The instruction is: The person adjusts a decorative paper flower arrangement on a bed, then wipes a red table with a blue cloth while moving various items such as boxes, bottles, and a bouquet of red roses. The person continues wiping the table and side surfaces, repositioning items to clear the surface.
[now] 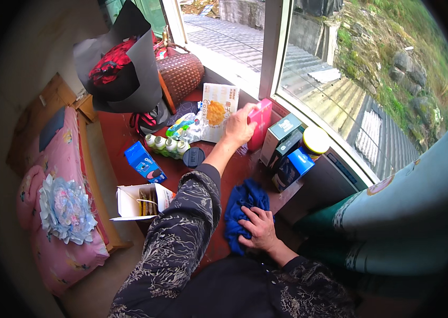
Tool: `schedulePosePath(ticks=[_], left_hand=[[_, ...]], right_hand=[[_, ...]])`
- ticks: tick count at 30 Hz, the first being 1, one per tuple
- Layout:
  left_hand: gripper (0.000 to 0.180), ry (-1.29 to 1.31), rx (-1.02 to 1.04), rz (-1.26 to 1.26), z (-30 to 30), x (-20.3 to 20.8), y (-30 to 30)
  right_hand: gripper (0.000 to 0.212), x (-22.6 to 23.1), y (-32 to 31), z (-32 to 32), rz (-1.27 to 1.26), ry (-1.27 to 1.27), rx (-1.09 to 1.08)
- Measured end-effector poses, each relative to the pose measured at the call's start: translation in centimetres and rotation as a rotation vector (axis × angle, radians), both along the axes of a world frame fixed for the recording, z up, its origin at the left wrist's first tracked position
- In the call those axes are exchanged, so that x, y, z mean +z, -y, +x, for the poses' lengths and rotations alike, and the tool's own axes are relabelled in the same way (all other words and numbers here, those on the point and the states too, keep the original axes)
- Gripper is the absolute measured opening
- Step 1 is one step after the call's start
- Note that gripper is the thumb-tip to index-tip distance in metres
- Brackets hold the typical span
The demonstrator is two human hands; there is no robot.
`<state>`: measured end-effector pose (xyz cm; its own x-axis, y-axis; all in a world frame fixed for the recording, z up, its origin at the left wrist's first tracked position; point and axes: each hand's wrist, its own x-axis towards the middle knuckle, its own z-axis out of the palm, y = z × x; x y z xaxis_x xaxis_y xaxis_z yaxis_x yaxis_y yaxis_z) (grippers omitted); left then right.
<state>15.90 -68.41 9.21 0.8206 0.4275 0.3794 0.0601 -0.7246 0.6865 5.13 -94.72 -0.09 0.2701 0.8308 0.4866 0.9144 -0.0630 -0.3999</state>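
My left hand [241,126] is stretched across the table to the window side, its fingers closed on the near edge of an upright pinkish-red box [260,124]. Close to my body, my right hand [258,228] rests with bent fingers on a crumpled blue cloth [248,204] lying on the dark red table [120,130]. Just left of the pinkish-red box stands a white cookie package [229,98] with a golden cookie picture. To its right, several boxes stand together, among them a teal-grey box [282,130] and a blue box [298,164]; a yellow-lidded tub [317,139] is beside them.
A row of small bottles [167,146], a dark round lid [194,157], a blue cookie carton [145,163] and an opened white box [130,199] with packets inside lie to the left. Behind stand a black-wrapped red bouquet [139,79] and a woven basket [181,71]. A curtain [393,212] hangs right.
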Motion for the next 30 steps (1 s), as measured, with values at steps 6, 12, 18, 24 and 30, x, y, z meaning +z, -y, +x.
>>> schedulePosePath(ticks=[6,12,18,24,30], left_hand=[[0.040,0.090,0.116,0.176,2.1,-0.2,-4.8],[0.047,0.064,0.137,0.219,1.1,-1.7,-5.7],[0.058,0.098,0.125,0.356,0.7,-1.2,-5.1],[0.061,0.138,0.141,0.396,-0.6,-0.2,-3.7],[0.064,0.354,-0.148,-0.296,-3.2,0.9,2.1]], right_hand=[[0.038,0.0,-0.1,0.1,0.009,-0.005,0.006],[0.038,0.1,-0.2,0.2,0.006,-0.009,0.018],[0.038,-0.2,-0.1,0.5,0.007,-0.004,0.012],[0.038,-0.2,-0.1,0.4,0.012,-0.001,0.015],[0.038,-0.1,-0.2,0.4,0.011,-0.005,0.018]])
